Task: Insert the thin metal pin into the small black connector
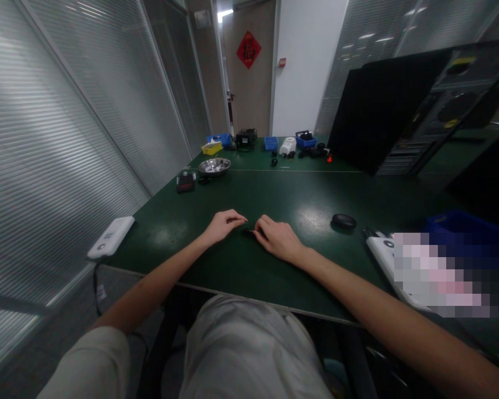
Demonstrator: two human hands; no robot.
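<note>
The left hand [225,225] is in front of the dish [214,173], fingertips narrow, contents indeterminable. The dark part [247,231], front-right of the dish, lies roughly crosswise. Further right, the right hand [276,238] is nearer it: fingertips narrow at its right end, grip indeterminable.

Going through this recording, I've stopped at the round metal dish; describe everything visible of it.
The metal dish is round, shallow and silvery, apparently polished steel, with a bright rim. It sits upright on the green table, toward the far left, nearer the camera than the yellow tray. Small pale and dark pieces lie inside, too small to identify. Neither the left hand nor the right hand touches it.
</note>
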